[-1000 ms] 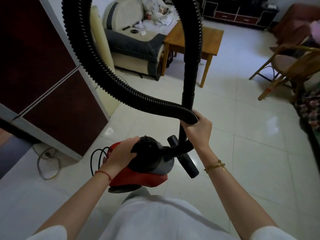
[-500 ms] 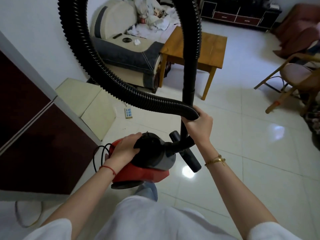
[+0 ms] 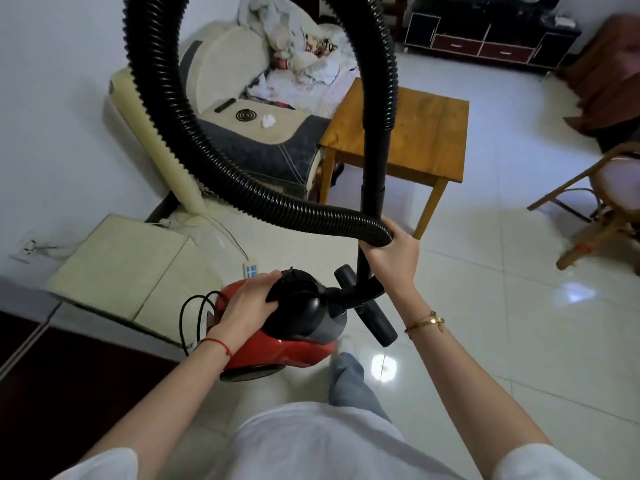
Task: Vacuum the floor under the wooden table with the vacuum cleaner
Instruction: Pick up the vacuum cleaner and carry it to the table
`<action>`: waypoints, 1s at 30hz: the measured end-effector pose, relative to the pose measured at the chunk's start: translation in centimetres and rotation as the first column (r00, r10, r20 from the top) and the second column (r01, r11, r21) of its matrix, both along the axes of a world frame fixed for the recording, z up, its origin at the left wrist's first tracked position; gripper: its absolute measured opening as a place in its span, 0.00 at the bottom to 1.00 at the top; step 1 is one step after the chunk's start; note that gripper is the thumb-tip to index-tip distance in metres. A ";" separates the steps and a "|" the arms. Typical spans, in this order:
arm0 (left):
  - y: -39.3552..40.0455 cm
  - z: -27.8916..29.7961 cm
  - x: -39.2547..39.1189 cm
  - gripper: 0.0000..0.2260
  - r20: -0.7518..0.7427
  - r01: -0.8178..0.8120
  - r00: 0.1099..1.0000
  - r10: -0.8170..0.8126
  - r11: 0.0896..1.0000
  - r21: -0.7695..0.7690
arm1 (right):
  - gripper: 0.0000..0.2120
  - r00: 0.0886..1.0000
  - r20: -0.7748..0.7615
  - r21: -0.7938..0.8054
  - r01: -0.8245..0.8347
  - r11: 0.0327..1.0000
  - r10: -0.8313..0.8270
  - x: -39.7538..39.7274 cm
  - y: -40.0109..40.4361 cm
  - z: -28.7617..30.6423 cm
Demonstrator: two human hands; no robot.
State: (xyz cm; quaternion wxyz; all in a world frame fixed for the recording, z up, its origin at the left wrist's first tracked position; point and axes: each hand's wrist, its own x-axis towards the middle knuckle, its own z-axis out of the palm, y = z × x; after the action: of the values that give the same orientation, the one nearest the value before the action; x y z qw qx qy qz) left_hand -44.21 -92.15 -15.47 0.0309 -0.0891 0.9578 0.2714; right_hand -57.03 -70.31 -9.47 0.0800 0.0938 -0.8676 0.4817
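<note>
Cord (image 3: 194, 318): thin black loops just left of the left fingers, hanging behind the body; limp, likely to trail and snag.
Left hand (image 3: 247, 304): laid over the top of the body, fingers (image 3: 268, 284) slightly spread and curled onto the black dome; the handle itself is hidden beneath the palm, so how the hand is wrapped round it cannot be told.
Vacuum (image 3: 291, 344): red-and-black canister held above the floor, directly under the left fingers; rigid shell, smooth plastic, judged moderately heavy for one hand and best carried from its top.
Hose (image 3: 180, 133): black ribbed tube arching up and away from both hands, returning to end inside the right fist; flexible, springy, a poor place to grip for steering.
Tube (image 3: 374, 161): stiff black pipe rising just beyond the right fingers; the proper hold for guiding, being rigid and light.
Right hand (image 3: 391, 252): fingers pressed together and closed round the junction of hose end and tube.
Table (image 3: 426, 133): wooden, well beyond the right fingers, partly behind the tube; the floor (image 3: 519, 341) beneath it is not yet reached.
Stage: judged as carrying, with vacuuming not begun.
</note>
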 end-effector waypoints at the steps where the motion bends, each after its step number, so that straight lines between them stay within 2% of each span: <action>1: -0.4 -0.2 -1.9 0.19 0.007 -0.016 1.000 0.016 1.000 -0.002 | 0.14 1.000 0.007 -0.006 -0.012 1.000 0.012 -2.2 -0.5 -0.2; 5: -1.9 -1.3 -9.5 0.24 0.006 -0.065 0.998 0.065 0.998 0.004 | 0.14 0.997 0.025 -0.030 -0.067 0.997 0.068 -11.0 -2.5 -0.9; 12: -4.0 -2.7 -21.3 0.19 0.000 -0.173 0.985 0.173 0.979 0.107 | 0.14 0.983 0.064 -0.026 -0.173 0.985 0.174 -25.3 -6.4 -1.3; 19: -6.4 -4.7 -30.7 0.22 0.049 -0.251 0.968 0.246 0.957 0.148 | 0.17 0.964 0.102 0.008 -0.247 0.969 0.245 -36.2 -10.7 -3.4; 25: -9.5 -8.8 -38.2 0.22 0.103 -0.303 0.951 0.290 0.940 0.159 | 0.20 0.955 0.155 0.049 -0.264 0.963 0.254 -44.3 -15.3 -7.6; 30: -12.2 -15.3 -43.9 0.20 0.142 -0.325 0.942 0.305 0.935 0.142 | 0.19 0.959 0.168 0.047 -0.238 0.970 0.228 -50.4 -18.5 -14.7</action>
State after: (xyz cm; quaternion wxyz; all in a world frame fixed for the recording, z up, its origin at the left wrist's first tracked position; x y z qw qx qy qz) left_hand -88.09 -104.32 -30.75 0.0504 -0.2546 0.9022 0.3444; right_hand -107.39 -88.83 -24.13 -0.0510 0.1586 -0.8698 0.4643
